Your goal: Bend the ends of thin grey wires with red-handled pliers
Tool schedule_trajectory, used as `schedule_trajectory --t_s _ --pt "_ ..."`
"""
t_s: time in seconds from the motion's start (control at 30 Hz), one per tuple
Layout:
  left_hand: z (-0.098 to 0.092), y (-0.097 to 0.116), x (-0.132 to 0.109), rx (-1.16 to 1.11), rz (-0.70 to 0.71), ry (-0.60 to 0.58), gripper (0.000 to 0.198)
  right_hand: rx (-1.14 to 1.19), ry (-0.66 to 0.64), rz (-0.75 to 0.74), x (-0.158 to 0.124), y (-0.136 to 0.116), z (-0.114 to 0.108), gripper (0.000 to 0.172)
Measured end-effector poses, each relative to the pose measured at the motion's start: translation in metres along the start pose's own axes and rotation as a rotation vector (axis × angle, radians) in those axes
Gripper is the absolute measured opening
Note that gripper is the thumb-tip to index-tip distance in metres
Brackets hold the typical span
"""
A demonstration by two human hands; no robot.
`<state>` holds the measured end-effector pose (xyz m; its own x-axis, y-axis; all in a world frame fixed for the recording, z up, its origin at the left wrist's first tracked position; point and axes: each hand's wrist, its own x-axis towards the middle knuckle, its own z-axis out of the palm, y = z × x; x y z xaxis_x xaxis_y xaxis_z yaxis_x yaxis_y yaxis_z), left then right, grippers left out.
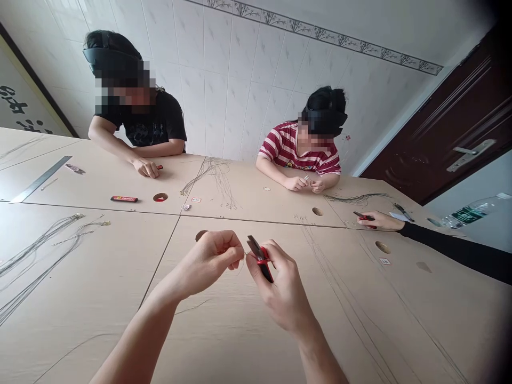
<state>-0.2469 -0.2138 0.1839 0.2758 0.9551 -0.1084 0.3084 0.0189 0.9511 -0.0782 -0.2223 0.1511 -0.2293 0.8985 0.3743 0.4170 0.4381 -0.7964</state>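
My left hand (216, 258) is closed in a pinch over the middle of the table, and a thin cord (241, 268) shows at its fingertips. Close beside it, my right hand (280, 282) is wrapped around pliers (261, 258) with red and black handles, their metal jaws pointing up and to the left. The right thumb and index finger nearly meet the left fingertips; a tiny bit of something shows there, too small to make out. Below the left wrist, a loose dark strand (194, 306) lies on the tabletop.
Bundles of thin cords (40, 242) lie at left, more long cords (340, 298) at right. Two people sit opposite; a dark-sleeved hand (382, 220) holds pliers at right. Around are a steel ruler (42, 178), a red utility knife (124, 199), a bottle (476, 212) and table holes (383, 247).
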Motion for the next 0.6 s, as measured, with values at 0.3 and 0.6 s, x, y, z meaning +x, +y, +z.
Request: schedule_trajectory --t_s 0.3,0.6 --pt "0.001 -0.0059 0.0046 -0.042 0.062 -0.006 0.015 0.014 0.014 0.005 0.0017 -0.0002 -0.0004 0.02" --pt "-0.0031 -0.0032 -0.0015 -0.008 0.015 0.02 0.017 -0.006 -0.004 0.01 0.0006 0.0017 -0.0007 0.02"
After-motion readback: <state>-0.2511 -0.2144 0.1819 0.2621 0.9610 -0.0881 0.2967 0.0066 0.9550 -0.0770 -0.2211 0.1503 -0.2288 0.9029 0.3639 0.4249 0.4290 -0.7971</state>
